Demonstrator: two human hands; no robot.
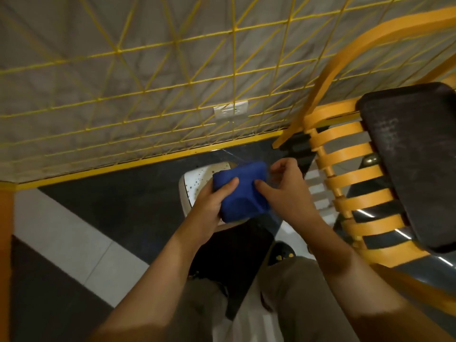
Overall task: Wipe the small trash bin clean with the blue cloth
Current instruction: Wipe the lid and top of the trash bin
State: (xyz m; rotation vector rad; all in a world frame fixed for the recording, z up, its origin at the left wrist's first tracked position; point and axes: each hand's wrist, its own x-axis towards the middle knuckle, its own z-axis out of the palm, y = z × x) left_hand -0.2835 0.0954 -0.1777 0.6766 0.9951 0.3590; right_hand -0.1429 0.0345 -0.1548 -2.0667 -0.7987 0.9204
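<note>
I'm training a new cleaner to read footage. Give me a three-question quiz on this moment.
1. True or false: the blue cloth lies flat on the floor.
2. How many hands hold the cloth? A) none B) one C) two
3. Fill in: the speckled white trash bin stands beside a yellow slatted ____.

Key: 1 false, it is held up, folded. 2 C, the left hand and right hand both grip it. 3 chair.
</note>
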